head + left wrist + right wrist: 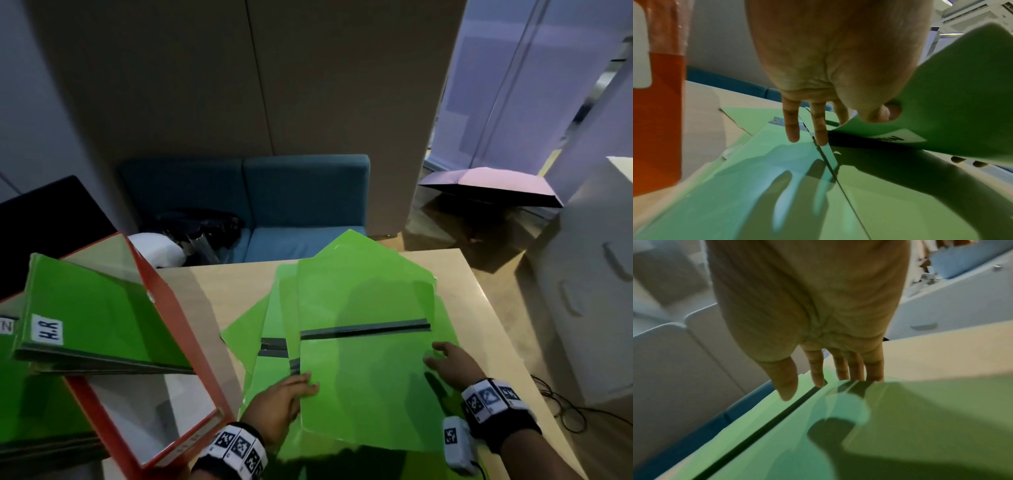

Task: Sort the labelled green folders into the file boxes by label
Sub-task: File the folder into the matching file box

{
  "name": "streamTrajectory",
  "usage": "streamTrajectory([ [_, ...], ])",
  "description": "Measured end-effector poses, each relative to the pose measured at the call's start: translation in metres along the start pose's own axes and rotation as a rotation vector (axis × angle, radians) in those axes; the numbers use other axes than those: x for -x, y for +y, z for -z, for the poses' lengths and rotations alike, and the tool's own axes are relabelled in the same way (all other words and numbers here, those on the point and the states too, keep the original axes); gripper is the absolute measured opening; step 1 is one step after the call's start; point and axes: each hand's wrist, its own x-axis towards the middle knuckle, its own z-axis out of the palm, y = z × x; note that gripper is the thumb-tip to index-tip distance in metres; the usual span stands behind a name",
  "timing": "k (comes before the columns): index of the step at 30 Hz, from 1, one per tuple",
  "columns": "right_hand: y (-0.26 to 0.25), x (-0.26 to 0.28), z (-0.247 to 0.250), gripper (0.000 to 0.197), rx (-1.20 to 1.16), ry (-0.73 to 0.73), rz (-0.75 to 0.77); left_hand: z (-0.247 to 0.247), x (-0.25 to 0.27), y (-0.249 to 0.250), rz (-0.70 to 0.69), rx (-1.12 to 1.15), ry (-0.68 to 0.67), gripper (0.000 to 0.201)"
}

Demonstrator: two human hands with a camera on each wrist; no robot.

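Observation:
A pile of green folders [250, 329] lies on the pale wooden table [479, 308]. The top green folder [363, 377] carries a dark tape strip [364, 329]. My left hand [301, 387] pinches its left edge, thumb against fingers [840, 116]. In the left wrist view that folder [962, 97] is lifted and shows a white label [898, 137] whose text is cut off. My right hand [436, 356] holds the right edge, thumb on top and fingertips [840, 373] tucked under. At the left a red file box [178, 329] holds a green folder [102, 318] labelled H.R [48, 329].
A blue sofa [301, 198] with a black bag [198, 222] stands behind the table. An open umbrella [489, 188] lies on the floor to the right, and a white drawer cabinet [589, 291] stands beside the table's right edge. A black panel [51, 219] rises behind the box.

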Motion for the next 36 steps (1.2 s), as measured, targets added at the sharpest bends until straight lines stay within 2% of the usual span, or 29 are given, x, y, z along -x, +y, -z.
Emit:
streamTrajectory([
  [2, -0.010, 0.012, -0.005, 0.058, 0.118, -0.062, 0.071, 0.003, -0.002, 0.002, 0.023, 0.055, 0.046, 0.060],
  [5, -0.034, 0.033, -0.010, 0.066, 0.220, -0.133, 0.266, 0.009, -0.007, 0.008, 0.046, 0.183, 0.122, 0.066],
  [8, -0.066, 0.065, -0.011, 0.066, 0.094, -0.436, 0.441, 0.014, -0.016, 0.013, 0.037, 0.248, 0.218, 0.068],
  [10, -0.082, 0.084, -0.016, 0.062, 0.110, -0.602, 0.527, 0.021, -0.022, 0.017, 0.044, 0.331, 0.261, 0.054],
  [11, -0.087, 0.088, -0.018, 0.063, 0.157, -0.612, 0.570, 0.025, -0.024, 0.019, 0.053, 0.384, 0.276, 0.044],
  [13, -0.094, 0.089, -0.020, 0.058, 0.199, -0.519, 0.647, 0.032, -0.025, 0.023, 0.075, 0.448, 0.315, 0.026],
  [15, -0.099, 0.085, -0.019, 0.048, 0.144, -0.408, 0.707, 0.037, -0.027, 0.027, 0.110, 0.467, 0.357, 0.025],
  [19, -0.111, 0.084, -0.009, 0.043, 0.071, -0.306, 0.794, 0.040, -0.028, 0.029, 0.219, 0.604, 0.381, 0.076],
  [20, -0.116, 0.087, -0.006, 0.045, 0.028, -0.302, 0.813, 0.040, -0.029, 0.031, 0.236, 0.643, 0.375, 0.080],
  [25, -0.128, 0.099, 0.007, 0.052, -0.194, -0.342, 0.871, 0.045, -0.030, 0.039, 0.270, 0.687, 0.307, 0.063],
  [28, -0.130, 0.105, 0.011, 0.037, -0.300, -0.362, 0.883, 0.045, -0.031, 0.033, 0.282, 0.783, 0.296, 0.066],
  [30, -0.131, 0.106, 0.015, 0.024, -0.418, -0.396, 0.871, 0.046, -0.031, 0.032, 0.259, 0.909, 0.325, 0.062],
  [33, -0.130, 0.106, 0.025, 0.019, -0.588, -0.363, 0.877, 0.054, -0.030, 0.041, 0.166, 1.140, 0.419, 0.038],
  [36, -0.127, 0.105, 0.032, 0.014, -0.739, -0.330, 0.877, 0.061, -0.029, 0.045, 0.109, 1.232, 0.490, 0.053],
])
